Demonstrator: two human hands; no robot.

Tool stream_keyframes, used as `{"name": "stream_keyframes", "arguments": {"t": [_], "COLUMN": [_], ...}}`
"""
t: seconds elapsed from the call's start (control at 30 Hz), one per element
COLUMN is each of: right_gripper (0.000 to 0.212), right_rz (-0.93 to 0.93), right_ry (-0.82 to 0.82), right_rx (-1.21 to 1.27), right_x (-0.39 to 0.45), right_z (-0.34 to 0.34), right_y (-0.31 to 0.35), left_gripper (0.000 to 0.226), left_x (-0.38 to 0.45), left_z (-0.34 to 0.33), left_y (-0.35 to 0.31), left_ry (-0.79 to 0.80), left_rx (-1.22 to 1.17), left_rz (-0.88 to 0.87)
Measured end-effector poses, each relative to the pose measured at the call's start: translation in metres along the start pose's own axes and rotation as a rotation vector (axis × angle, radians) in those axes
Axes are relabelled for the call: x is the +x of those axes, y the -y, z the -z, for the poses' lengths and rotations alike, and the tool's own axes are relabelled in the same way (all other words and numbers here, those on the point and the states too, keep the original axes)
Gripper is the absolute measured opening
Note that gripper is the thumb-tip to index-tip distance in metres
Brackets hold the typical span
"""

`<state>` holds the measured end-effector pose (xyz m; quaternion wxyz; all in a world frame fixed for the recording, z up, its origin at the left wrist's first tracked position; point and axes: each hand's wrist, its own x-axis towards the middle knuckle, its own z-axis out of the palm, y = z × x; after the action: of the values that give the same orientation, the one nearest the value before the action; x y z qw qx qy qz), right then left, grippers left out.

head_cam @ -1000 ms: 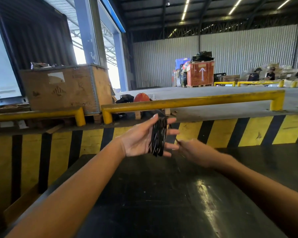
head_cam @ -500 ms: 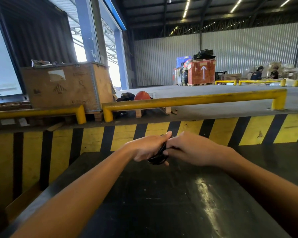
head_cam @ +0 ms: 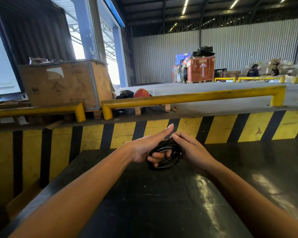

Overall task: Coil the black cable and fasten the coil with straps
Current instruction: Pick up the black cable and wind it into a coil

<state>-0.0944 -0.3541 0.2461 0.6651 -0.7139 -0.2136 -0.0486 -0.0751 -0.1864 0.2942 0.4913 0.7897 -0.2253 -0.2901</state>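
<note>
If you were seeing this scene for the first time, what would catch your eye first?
First, the black cable coil at centre, held above the dark table: the left hand has fingers through it and the right hand pinches its top. Behind them runs a yellow-and-black striped wall topped by a yellow guard rail. A red crate with a white arrow stands far back.

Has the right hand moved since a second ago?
Yes. The right hand has closed leftward onto the cable coil, judged against the striped barrier.
</note>
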Motion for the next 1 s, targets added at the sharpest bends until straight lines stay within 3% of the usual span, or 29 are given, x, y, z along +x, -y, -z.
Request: {"name": "stream_keyframes", "arguments": {"t": [0.17,0.27,0.37,0.5,0.67,0.77,0.9,1.0], "right_gripper": [0.028,0.026,0.030,0.037,0.033,0.027,0.024,0.024], "right_rz": [-0.012,0.006,0.011,0.028,-0.008,0.046,0.058,0.022], "right_ry": [-0.208,-0.321,-0.336,-0.224,-0.051,-0.123,-0.227,-0.217], "right_rx": [0.034,-0.015,-0.034,-0.120,-0.127,-0.268,-0.202,-0.181], "right_x": [0.001,0.000,-0.003,-0.008,-0.013,-0.011,-0.014,-0.021], "right_z": [-0.017,-0.024,-0.031,-0.038,-0.029,-0.025,-0.032,-0.038], "right_y": [-0.006,-0.012,-0.017,-0.017,-0.022,-0.032,-0.043,-0.057], "left_gripper": [0.063,0.059,0.056,0.059,0.059,0.061,0.057,0.045], "left_x": [0.006,0.014,0.025,0.036,0.040,0.042,0.044,0.038], "left_z": [-0.001,-0.002,-0.001,0.001,0.002,0.001,-0.012,-0.022], "left_y": [0.007,0.010,0.017,0.030,0.041,0.046,0.061,0.081], "left_ry": [-0.225,-0.460,-0.729,-0.891,-0.895,-0.895,-0.915,-0.902], "left_rx": [0.007,0.136,0.273,0.357,0.435,0.390,0.437,0.425], "left_rz": [-0.036,-0.116,-0.206,-0.307,-0.356,-0.320,-0.355,-0.388]}}
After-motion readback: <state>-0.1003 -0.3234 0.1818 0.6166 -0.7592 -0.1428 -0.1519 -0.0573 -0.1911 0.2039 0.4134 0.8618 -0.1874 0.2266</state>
